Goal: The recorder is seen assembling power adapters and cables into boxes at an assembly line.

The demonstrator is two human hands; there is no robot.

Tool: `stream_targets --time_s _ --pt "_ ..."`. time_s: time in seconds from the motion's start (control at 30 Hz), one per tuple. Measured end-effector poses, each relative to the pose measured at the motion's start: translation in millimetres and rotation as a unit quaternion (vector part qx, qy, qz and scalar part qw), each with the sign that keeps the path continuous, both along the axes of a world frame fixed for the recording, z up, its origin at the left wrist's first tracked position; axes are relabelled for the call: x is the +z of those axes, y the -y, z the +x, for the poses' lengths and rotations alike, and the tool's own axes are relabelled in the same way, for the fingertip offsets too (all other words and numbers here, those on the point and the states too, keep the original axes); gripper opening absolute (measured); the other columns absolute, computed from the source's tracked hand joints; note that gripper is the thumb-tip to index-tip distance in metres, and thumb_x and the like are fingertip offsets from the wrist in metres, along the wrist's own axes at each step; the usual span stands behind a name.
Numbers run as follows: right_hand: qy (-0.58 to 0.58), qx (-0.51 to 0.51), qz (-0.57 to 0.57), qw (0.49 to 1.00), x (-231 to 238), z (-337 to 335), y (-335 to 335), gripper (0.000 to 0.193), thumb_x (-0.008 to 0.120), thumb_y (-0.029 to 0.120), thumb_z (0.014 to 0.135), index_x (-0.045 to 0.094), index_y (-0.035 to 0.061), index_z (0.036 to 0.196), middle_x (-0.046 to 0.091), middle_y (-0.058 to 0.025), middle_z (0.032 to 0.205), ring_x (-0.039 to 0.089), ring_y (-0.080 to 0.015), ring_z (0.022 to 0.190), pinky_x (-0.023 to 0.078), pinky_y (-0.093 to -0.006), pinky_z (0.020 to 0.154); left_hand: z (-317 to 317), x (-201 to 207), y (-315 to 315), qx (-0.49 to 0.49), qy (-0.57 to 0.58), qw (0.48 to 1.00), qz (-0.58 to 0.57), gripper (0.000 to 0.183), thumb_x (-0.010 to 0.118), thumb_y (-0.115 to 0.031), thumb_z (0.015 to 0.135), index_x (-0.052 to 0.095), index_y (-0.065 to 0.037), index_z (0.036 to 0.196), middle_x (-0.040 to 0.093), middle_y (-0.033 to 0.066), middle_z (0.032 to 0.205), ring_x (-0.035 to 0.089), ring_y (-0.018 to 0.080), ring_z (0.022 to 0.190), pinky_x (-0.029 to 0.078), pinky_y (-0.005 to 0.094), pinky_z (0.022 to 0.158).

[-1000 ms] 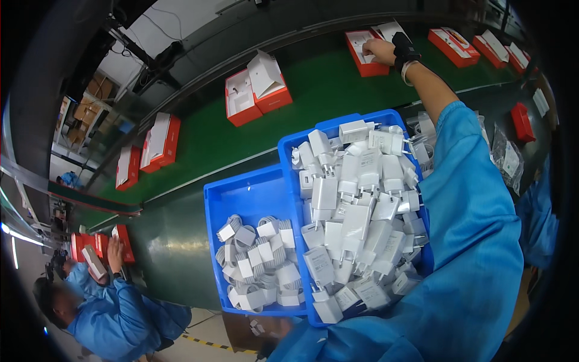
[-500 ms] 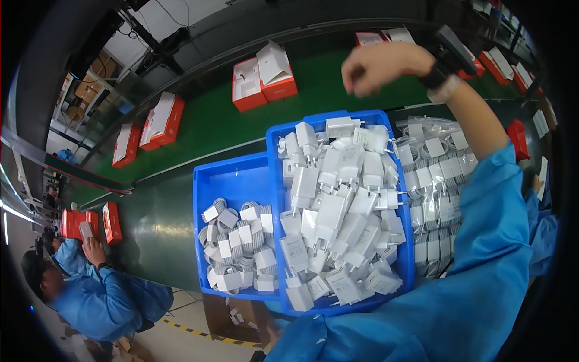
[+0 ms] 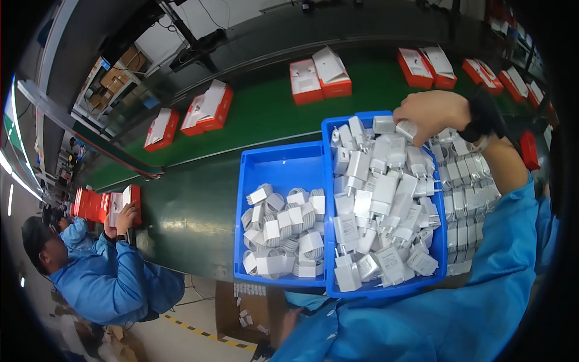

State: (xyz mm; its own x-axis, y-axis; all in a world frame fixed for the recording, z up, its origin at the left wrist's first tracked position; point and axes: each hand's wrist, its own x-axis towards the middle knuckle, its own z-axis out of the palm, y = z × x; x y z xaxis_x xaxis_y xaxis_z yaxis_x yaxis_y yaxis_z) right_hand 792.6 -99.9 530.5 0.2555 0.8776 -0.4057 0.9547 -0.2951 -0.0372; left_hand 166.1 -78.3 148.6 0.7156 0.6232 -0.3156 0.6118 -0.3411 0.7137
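Note:
At the far right corner of a blue bin (image 3: 443, 253), my right hand (image 3: 433, 113) has its fingers closed around a white plug charger (image 3: 406, 129). The bin is heaped with white two-pin chargers (image 3: 386, 196). Left of it stands a second blue bin (image 3: 283, 158) holding coiled cables with white paper bands (image 3: 292, 217). Part of my left hand (image 3: 289, 324) shows low down, beside my blue sleeve and below the bins; its fingers are hidden.
Open red boxes with white insides (image 3: 307, 84) stand along the green belt (image 3: 259, 117). Bagged cables (image 3: 467, 199) lie right of the bins. At left a co-worker in blue (image 3: 114, 283) handles a red box (image 3: 131, 196). Below is a cardboard box (image 3: 232, 311).
My right hand has come down from above the belt to the charger bin and closed on a charger. The view has shifted, so the bins appear farther right. The co-worker's hands have moved to another box.

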Motion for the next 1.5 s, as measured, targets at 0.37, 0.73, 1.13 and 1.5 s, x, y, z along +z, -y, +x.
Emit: stream_targets --time_s 0.37,0.73,1.13,1.5 --pt "-0.008 0.028 0.254 0.967 17.1 82.2 -185.0 0.056 0.076 0.028 0.064 0.065 -0.0064 0.107 0.067 -0.0213 0.099 0.066 -0.0309 0.089 0.053 -0.0357 0.08 -11.1 -6.4 -16.5 0.22 -0.049 0.948 -0.223 0.063 0.075 -0.026 0.077 0.049 -0.002 0.13 0.054 0.0193 0.129 0.059 0.0257 0.111 0.049 0.0385 0.09" --pt "0.153 -0.023 0.32 0.935 -125.9 170.9 -296.0 0.05 0.072 0.019 0.07 0.062 -0.0027 0.113 0.063 -0.0246 0.108 0.061 -0.0402 0.102 0.05 -0.0423 0.091 -39.8 -16.2 -3.8 0.15 -0.076 0.976 -0.136 0.054 0.068 -0.022 0.084 0.048 0.001 0.129 0.055 0.0211 0.127 0.055 0.03 0.117 0.045 0.0375 0.098" --pt "0.137 -0.07 0.292 0.944 -174.3 183.8 -294.5 0.042 0.073 0.016 0.072 0.068 0.0079 0.112 0.056 -0.0198 0.115 0.058 -0.0382 0.107 0.049 -0.0431 0.092 -46.0 -26.4 -5.1 0.088 -0.084 0.992 0.017 0.046 0.063 -0.018 0.087 0.051 0.003 0.125 0.055 0.0218 0.126 0.053 0.033 0.117 0.043 0.0383 0.099" --pt "-0.11 0.062 0.06 0.99 -28.3 101.4 -238.7 0.031 0.069 0.023 0.082 0.067 -0.0009 0.101 0.07 -0.0123 0.085 0.067 -0.0236 0.078 0.054 -0.0366 0.068 32.2 77.6 -11.5 0.171 0.019 0.946 -0.273 0.06 0.075 -0.026 0.082 0.045 0.003 0.125 0.053 0.0166 0.117 0.054 0.0264 0.104 0.046 0.0351 0.089"
